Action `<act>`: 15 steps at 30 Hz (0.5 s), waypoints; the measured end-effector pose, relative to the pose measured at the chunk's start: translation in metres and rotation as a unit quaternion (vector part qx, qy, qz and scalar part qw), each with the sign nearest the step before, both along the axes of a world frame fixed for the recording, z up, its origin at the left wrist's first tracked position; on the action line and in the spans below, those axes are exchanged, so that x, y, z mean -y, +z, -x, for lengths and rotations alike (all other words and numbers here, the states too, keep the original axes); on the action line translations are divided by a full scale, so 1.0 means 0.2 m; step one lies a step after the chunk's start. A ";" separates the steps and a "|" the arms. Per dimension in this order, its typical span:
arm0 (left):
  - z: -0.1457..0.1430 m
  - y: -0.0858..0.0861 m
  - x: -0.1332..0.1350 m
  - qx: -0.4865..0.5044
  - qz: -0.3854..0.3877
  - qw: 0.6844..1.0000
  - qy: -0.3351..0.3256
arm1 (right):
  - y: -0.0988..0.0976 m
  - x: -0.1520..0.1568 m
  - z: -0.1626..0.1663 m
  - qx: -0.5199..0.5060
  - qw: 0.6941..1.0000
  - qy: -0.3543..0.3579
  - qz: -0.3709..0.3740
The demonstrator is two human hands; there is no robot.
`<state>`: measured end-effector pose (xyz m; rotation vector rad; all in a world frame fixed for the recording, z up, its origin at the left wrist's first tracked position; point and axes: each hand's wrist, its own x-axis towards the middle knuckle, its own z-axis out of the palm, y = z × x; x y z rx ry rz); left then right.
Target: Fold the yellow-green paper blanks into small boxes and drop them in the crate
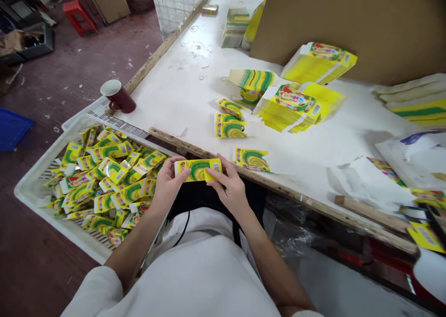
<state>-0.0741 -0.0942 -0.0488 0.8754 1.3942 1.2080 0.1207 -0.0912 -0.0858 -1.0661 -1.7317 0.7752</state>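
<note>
A small yellow and green printed box (198, 169) is held between both hands just in front of the table edge. My left hand (167, 183) grips its left end with fingers curled round it. My right hand (230, 187) pinches its right end, thumb on top. To the left, a white plastic crate (45, 168) holds several boxes of the same kind. On the white table (181, 89) lie a flat box (252, 159) close to my right hand, a few more (230, 124) behind it, and a fanned stack of flat yellow cartons (292, 106).
A dark red mug (117, 95) stands at the table's left edge. A second stack of cartons (318, 61) leans by a brown cardboard sheet (348, 24). Paper and plastic wrappings (369, 182) lie at right. A white basket (176, 1) and red stool (79, 16) stand on the floor beyond.
</note>
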 end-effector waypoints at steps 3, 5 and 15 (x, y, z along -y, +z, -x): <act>0.00 0.03 0.01 -0.005 0.021 1.000 -0.012 | 0.02 -0.01 -0.02 0.021 0.999 0.045 -0.004; 0.00 0.05 0.00 -0.017 0.023 1.000 -0.013 | 0.03 -0.02 -0.03 0.035 0.997 0.073 0.005; 0.01 0.04 -0.01 -0.011 0.023 1.000 0.000 | 0.05 -0.04 -0.04 0.050 0.993 0.107 0.016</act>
